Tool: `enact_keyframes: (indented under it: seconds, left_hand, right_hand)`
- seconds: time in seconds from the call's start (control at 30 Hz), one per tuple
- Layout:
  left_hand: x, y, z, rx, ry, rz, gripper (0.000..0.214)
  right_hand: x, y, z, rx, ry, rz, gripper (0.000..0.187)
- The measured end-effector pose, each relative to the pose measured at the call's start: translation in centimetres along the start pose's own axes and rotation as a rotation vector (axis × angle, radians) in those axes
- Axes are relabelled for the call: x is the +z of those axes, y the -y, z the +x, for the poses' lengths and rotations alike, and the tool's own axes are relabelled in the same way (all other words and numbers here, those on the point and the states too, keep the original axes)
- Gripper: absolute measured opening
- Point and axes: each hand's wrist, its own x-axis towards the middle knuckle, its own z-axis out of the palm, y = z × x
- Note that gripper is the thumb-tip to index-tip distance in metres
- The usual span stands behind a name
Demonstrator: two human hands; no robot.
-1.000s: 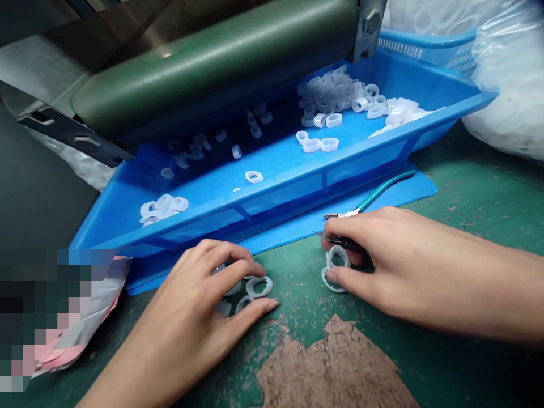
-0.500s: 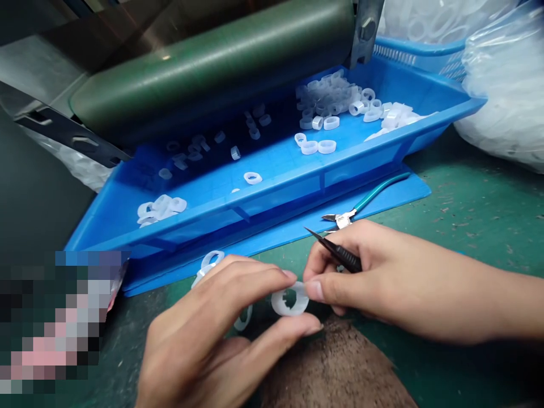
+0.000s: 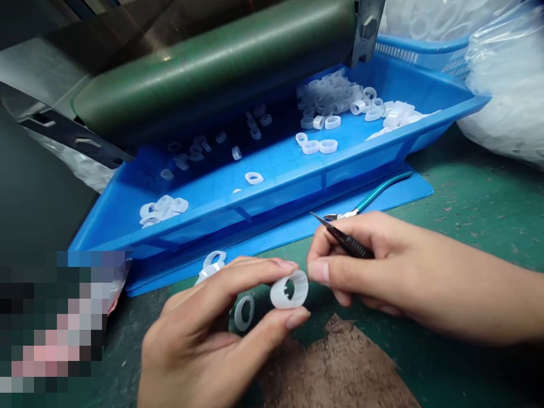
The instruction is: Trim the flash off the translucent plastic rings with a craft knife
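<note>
My left hand (image 3: 212, 334) pinches a translucent white ring (image 3: 289, 289) between thumb and forefinger, just above the green table. Another white ring (image 3: 243, 312) shows under its fingers; whether the hand holds it I cannot tell. My right hand (image 3: 382, 266) grips a thin black pointed tool (image 3: 342, 238), tip aimed up and left, and its thumb rests close to the pinched ring. A couple more rings (image 3: 212, 262) lie on the table by the tray's foot.
A blue tray (image 3: 297, 187) with several white rings slopes beneath a green roller (image 3: 212, 68). Teal-handled cutters (image 3: 369, 195) lie on a blue lid beside it. Clear bags of rings (image 3: 505, 85) sit at the right. A worn brown patch (image 3: 340, 368) marks the table.
Both hands lifted off the rings on the table and came together. My left hand now pinches one ring, turned more on edge; the right hand's tool tip points upward.
</note>
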Motion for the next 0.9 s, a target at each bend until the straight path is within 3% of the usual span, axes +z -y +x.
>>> enact_keyframes:
  seconds: [0.1, 0.17, 0.23, 0.37, 0.57, 0.9]
  left_hand:
    - [0.0, 0.1, -0.2, -0.100, -0.037, -0.028, 0.025]
    - [0.1, 0.0, 0.0, -0.144, -0.055, -0.105, 0.026]
    - [0.2, -0.1, 0.3, -0.173, -0.060, -0.164, 0.025]
    - [0.3, -0.3, 0.6, -0.190, -0.056, -0.173, 0.022]
    - [0.3, -0.3, 0.3, -0.190, -0.058, -0.233, 0.021]
    - [0.5, -0.4, 0.3, -0.201, -0.071, -0.261, 0.027]
  right_hand:
    - [-0.8, 0.0, -0.7, -0.059, -0.101, -0.153, 0.030]
    - [-1.1, -0.1, -1.1, -0.074, -0.129, -0.247, 0.022]
    - [-1.2, -0.3, -1.3, -0.117, -0.124, -0.328, 0.011]
    - [-1.0, -0.6, -1.3, -0.289, -0.107, -0.487, 0.018]
    - [-1.1, -0.8, -1.4, -0.505, -0.121, -0.639, 0.009]
    - [-1.0, -1.3, -1.2, -0.553, -0.125, -0.701, 0.015]
